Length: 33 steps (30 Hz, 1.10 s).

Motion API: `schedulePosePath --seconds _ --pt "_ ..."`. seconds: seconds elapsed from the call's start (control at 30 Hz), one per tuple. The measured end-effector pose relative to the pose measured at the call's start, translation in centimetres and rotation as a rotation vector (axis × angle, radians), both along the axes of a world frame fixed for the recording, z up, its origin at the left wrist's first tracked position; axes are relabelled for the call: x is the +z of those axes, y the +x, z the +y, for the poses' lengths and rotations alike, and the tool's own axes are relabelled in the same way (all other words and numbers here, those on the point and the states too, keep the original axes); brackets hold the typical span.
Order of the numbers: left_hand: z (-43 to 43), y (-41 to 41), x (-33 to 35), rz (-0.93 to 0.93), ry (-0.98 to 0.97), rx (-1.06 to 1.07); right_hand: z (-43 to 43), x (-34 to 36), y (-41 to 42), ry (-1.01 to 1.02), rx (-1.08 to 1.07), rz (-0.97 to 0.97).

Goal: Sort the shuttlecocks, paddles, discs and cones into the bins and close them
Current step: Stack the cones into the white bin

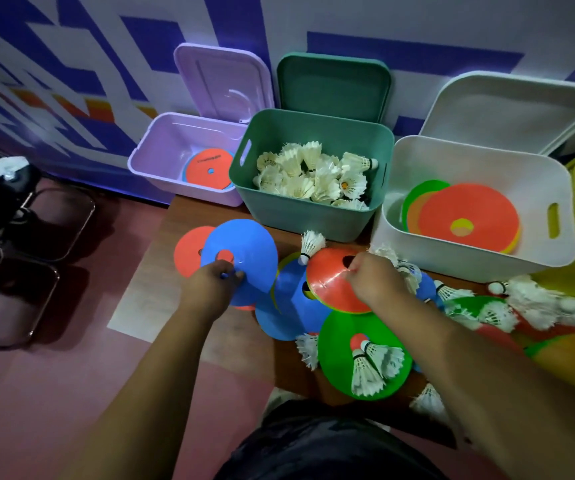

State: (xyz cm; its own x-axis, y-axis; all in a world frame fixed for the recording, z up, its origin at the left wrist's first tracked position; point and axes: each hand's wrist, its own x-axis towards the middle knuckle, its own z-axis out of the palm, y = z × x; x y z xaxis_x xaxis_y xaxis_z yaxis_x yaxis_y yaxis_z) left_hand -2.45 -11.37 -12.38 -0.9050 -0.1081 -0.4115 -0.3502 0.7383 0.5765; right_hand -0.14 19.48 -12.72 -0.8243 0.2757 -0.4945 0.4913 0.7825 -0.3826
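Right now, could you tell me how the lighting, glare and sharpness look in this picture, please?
Head view: wide-angle bending bows the wall and the white bin; the left side and floor are dim; glare streaks the red cone under the right hand; shuttlecocks at the right edge smear; the green bin stays sharp.

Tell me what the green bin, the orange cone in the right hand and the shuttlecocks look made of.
Green bin: likely moulded plastic, matt, with a cut-out handle slot.
Orange cone in the right hand: probably thin flexible plastic, glossy; light glints across it.
Shuttlecocks: white feather-like skirts, real or synthetic unclear, on rounded pale bases.
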Motion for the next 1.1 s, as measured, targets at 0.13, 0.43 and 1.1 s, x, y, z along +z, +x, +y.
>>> schedulePosePath --seconds 0.13,0.43,1.1 --pt "0.9 0.7 1.0 0.018 -0.006 0.026 0.6 0.6 0.2 -0.139 -0.013 0.071" --pt "4.8 2.0 6.1 0.044 0.134 0.073 1.1 6.6 0.9 -0.526 -0.101 0.043" --pt "21.2 0.5 16.0 0.094 0.450 -0.285 13.4 14.2 8.1 -0.513 -0.269 0.292"
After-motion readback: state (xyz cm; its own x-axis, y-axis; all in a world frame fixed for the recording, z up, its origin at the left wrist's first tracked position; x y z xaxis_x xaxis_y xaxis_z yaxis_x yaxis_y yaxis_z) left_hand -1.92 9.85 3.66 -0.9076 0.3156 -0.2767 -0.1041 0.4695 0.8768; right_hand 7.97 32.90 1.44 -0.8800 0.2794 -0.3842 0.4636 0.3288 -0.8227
